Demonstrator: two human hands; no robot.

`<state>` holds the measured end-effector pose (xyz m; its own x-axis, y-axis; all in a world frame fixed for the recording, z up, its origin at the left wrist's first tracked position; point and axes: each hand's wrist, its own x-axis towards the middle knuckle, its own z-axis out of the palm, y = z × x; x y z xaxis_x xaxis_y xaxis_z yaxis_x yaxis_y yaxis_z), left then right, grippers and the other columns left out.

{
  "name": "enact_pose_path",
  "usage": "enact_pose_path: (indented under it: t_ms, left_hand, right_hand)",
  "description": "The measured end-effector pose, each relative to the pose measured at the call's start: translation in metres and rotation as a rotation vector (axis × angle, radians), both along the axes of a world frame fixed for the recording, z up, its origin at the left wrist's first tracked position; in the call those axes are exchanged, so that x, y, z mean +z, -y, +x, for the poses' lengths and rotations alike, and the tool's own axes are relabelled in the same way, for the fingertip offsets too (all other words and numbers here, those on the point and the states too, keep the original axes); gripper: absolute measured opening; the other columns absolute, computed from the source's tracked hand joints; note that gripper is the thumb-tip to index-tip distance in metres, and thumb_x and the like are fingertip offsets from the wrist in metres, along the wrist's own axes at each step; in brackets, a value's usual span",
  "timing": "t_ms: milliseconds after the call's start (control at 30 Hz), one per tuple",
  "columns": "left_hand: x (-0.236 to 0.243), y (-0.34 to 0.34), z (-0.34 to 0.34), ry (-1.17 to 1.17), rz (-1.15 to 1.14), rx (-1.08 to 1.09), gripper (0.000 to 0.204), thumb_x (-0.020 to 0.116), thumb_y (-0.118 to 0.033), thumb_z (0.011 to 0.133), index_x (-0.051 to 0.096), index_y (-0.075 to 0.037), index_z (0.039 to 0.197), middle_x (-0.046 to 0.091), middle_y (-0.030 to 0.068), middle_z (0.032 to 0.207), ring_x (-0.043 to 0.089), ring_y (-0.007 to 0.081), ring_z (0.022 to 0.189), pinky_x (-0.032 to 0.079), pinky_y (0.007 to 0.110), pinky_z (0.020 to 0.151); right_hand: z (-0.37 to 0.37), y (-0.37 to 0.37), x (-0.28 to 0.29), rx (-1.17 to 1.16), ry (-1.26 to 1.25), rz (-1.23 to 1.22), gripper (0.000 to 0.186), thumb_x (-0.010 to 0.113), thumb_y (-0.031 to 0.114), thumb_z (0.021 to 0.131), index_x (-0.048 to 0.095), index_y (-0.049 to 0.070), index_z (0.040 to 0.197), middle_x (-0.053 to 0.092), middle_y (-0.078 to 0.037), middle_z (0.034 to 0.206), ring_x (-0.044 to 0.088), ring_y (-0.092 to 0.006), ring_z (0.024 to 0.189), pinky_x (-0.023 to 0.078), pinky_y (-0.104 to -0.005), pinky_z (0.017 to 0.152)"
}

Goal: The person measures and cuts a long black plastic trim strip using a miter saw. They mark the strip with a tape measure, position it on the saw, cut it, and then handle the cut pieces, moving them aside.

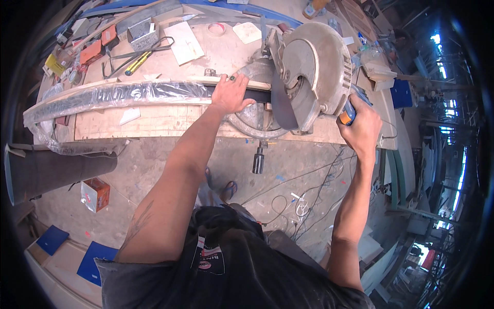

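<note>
A mitre saw (320,67) with a grey guard stands at the bench's near edge. My right hand (360,123) is closed around its blue and orange handle. The dark blade (283,105) is lowered beside the end of a long strip (139,94) wrapped in clear plastic. Whether the blade touches the strip I cannot tell. My left hand (230,94) grips the strip's bare dark end just left of the blade, fingers over its far edge and thumb pointing toward the blade. Below the bench edge hangs the saw's black knob (258,160).
On the wooden bench (170,122) lie a yellow screwdriver (138,64), a grey metal box (143,35), orange boxes (92,52), a tape roll (216,29) and offcuts. Cables (329,177) trail over the floor. A large dark tube (62,170) and an orange crate (95,194) stand at left.
</note>
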<state>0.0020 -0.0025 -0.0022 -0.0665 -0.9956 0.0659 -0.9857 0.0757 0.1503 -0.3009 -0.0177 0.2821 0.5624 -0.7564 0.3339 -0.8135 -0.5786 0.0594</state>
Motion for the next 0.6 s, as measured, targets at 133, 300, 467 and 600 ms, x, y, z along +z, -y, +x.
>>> enact_pose_path:
  t_ms: [133, 300, 467, 600]
  left_hand:
    - [-0.0004, -0.0014, 0.0009, 0.016, -0.074, -0.004, 0.087, 0.057, -0.072, 0.101, 0.049, -0.002, 0.152, 0.057, 0.0193, 0.149, 0.064, 0.0311, 0.13, 0.038, 0.054, 0.113]
    - [-0.0016, -0.0022, -0.0005, -0.001, -0.04, 0.016, 0.088, 0.056, -0.072, 0.101, 0.048, -0.003, 0.154, 0.056, 0.0196, 0.15, 0.064, 0.0324, 0.131, 0.035, 0.056, 0.118]
    - [-0.0021, -0.0018, -0.0002, 0.002, -0.063, 0.005, 0.088, 0.056, -0.073, 0.101, 0.048, -0.003, 0.154, 0.056, 0.0196, 0.151, 0.065, 0.0338, 0.129, 0.036, 0.056, 0.118]
    - [0.0009, -0.0011, 0.0002, 0.002, -0.005, 0.001, 0.088, 0.055, -0.073, 0.101, 0.048, -0.003, 0.155, 0.055, 0.0199, 0.151, 0.065, 0.0333, 0.129, 0.035, 0.055, 0.118]
  right_hand:
    - [-0.0006, 0.0, -0.0013, 0.019, 0.014, -0.012, 0.024, 0.076, 0.013, 0.07, 0.064, 0.007, 0.09, 0.069, -0.017, 0.085, 0.068, -0.0448, 0.084, 0.051, -0.0532, 0.071]
    - [-0.0002, -0.0008, -0.0015, -0.004, 0.003, 0.0, 0.024, 0.077, 0.014, 0.072, 0.063, 0.007, 0.09, 0.069, -0.017, 0.085, 0.068, -0.0444, 0.084, 0.05, -0.0532, 0.071]
    - [0.0006, -0.0009, -0.0008, 0.003, -0.003, -0.006, 0.024, 0.077, 0.015, 0.072, 0.063, 0.006, 0.091, 0.069, -0.017, 0.085, 0.068, -0.0439, 0.085, 0.051, -0.0534, 0.072]
    - [0.001, -0.0045, -0.0014, -0.016, -0.006, 0.011, 0.024, 0.076, 0.013, 0.072, 0.063, 0.006, 0.091, 0.07, -0.017, 0.087, 0.069, -0.0433, 0.087, 0.052, -0.0528, 0.073]
